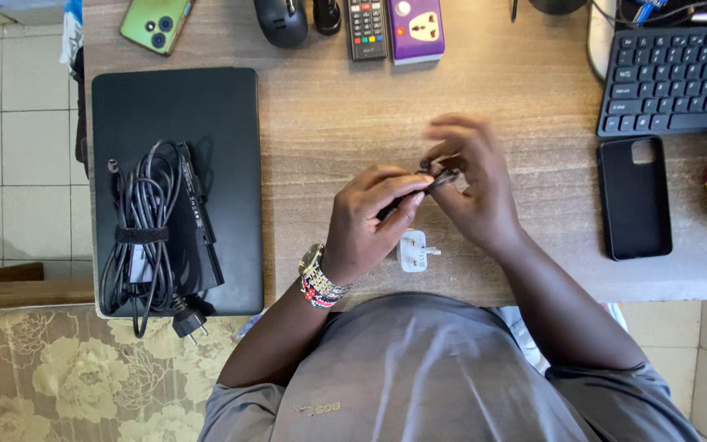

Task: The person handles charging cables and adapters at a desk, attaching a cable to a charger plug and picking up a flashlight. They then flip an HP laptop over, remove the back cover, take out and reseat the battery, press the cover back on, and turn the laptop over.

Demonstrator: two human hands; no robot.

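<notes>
Both hands meet above the desk (pixel 533 74) middle: left hand (pixel 366 221) and right hand (pixel 472 184) pinch a small dark cable (pixel 435 182) between them. A white plug (pixel 415 250) lies beneath, near the front edge. A closed laptop (pixel 231 123) at the left edge carries a bundled charger (pixel 153 237); a black phone (pixel 633 196) lies right.

Hands: left hand (pixel 367 219) and right hand (pixel 475 184) are pinching a small dark cable end (pixel 439 178).
Below: a white plug adapter (pixel 415 250) is lying on the wooden desk (pixel 329 106).
</notes>
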